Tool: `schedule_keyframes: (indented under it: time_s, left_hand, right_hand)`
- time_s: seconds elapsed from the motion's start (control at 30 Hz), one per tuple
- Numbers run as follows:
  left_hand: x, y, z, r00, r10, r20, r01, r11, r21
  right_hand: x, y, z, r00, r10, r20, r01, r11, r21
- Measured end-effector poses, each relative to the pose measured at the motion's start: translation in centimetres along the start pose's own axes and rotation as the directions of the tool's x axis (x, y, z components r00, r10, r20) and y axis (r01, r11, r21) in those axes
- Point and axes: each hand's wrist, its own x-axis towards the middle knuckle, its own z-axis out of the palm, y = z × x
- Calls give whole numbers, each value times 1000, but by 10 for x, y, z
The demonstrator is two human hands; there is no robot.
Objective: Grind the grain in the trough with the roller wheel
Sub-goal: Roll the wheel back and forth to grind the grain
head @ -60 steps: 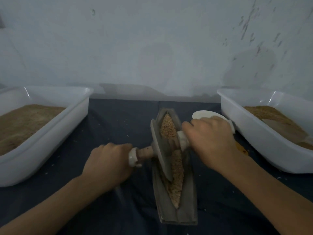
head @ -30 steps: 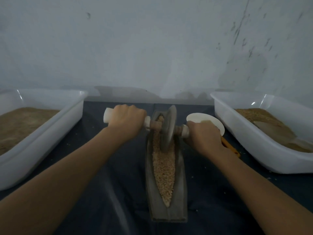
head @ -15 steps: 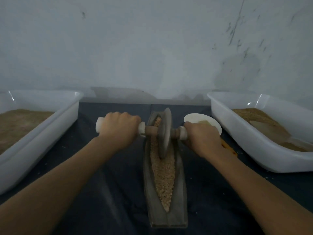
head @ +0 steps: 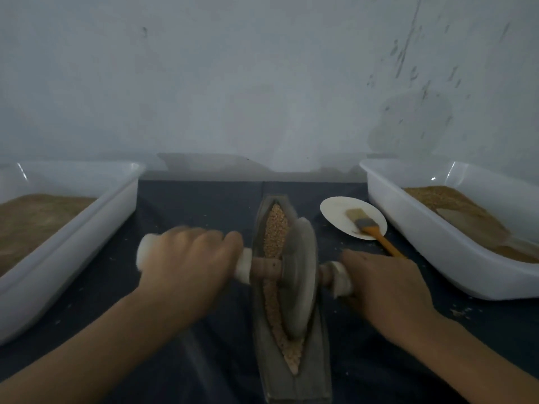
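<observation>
A long grey boat-shaped trough (head: 316, 371) lies lengthwise on the dark cloth in front of me. Tan grain (head: 275, 225) fills its groove. The grey roller wheel (head: 300, 275) stands upright in the groove near the middle, on a wooden axle with white end caps. My left hand (head: 186, 269) grips the left handle. On the right handle, my right hand (head: 385, 287) is curled round the grip. The grain under the wheel is hidden.
A white tub (head: 87, 225) of brown meal stands at the left. Another white tub (head: 443, 240) with grain and a scoop stands at the right. Between trough and right tub sits a white dish (head: 338, 211) holding an orange-handled brush (head: 372, 228). A wall rises behind.
The wheel has rolled back toward me from the far end of the trough to its middle, both hands coming with it. The dish and brush are uncovered.
</observation>
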Motion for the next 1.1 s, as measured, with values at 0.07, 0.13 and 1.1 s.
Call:
schedule_keyframes:
  time_s: [0.07, 0.13, 1.1]
  left_hand:
    - [23, -2, 15, 992, -46, 119, 37, 996, 78]
    - [44, -9, 40, 963, -170, 207, 157, 985, 76]
    - [16, -16, 55, 927, -269, 261, 298, 951, -78]
  right_hand:
    - [17, 3, 7, 993, 84, 82, -78, 995, -68]
    - [42, 6, 16, 995, 96, 27, -92, 990, -103]
    - [64, -10, -6, 999, -43, 20, 47, 962, -268]
